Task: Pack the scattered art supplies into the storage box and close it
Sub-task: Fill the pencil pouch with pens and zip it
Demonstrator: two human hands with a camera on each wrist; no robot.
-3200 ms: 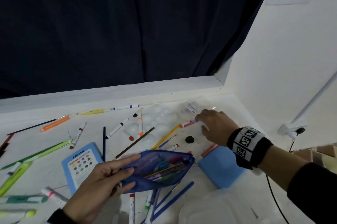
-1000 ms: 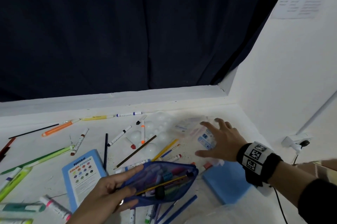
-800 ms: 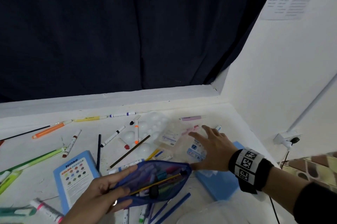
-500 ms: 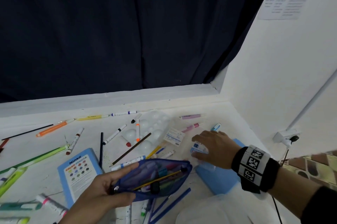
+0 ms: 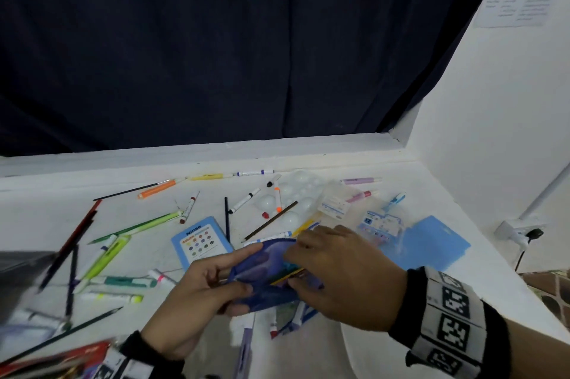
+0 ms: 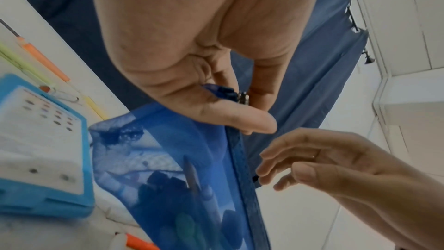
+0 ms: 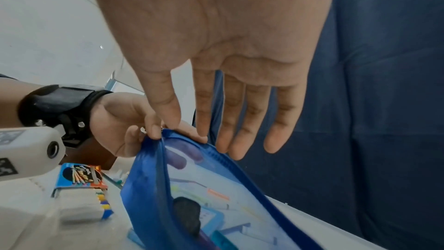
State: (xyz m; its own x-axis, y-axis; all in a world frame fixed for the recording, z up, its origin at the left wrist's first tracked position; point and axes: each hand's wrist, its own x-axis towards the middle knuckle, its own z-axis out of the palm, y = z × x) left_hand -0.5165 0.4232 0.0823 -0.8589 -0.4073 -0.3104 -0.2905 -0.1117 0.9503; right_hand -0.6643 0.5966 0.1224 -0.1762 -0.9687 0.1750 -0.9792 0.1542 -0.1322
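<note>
Two hands meet over one soft pouch (image 5: 271, 273), and that is where your trouble can start. Your left hand (image 5: 200, 292) pinches the blue mesh pouch at its zipper end, thumb on one side and fingers on the other, with the metal zipper pull (image 6: 242, 97) tucked right against the fingers. Your right hand (image 5: 342, 273) hovers at the pouch mouth with fingers straight and loosely together, holding nothing — the right wrist view shows the palm flat and bare.

The pouch hangs above the white table (image 5: 92, 193), over the blue pencil tin (image 5: 200, 240), already carrying pens, a dark eraser and a yellow pencil (image 5: 287, 276) that appears to poke out at the opening. If you pull the zipper across while that pencil sticks out, I expect the slider to jam on it or the mesh to snag. Since you hold only one corner, the mouth may sag and let the contents slide out toward the table.

Many supplies lie loose still: the orange marker (image 5: 157, 190), the green highlighters (image 5: 105, 255), the paint tray (image 5: 293, 196), the purple pen (image 5: 361, 180) and the sticker packet (image 5: 381, 226). Closing now would probably leave you reopening the pouch for them. Whether a separate storage box is present, I cannot tell — a clear plastic shape (image 5: 370, 357) at the lower edge is too blurred to name.
</note>
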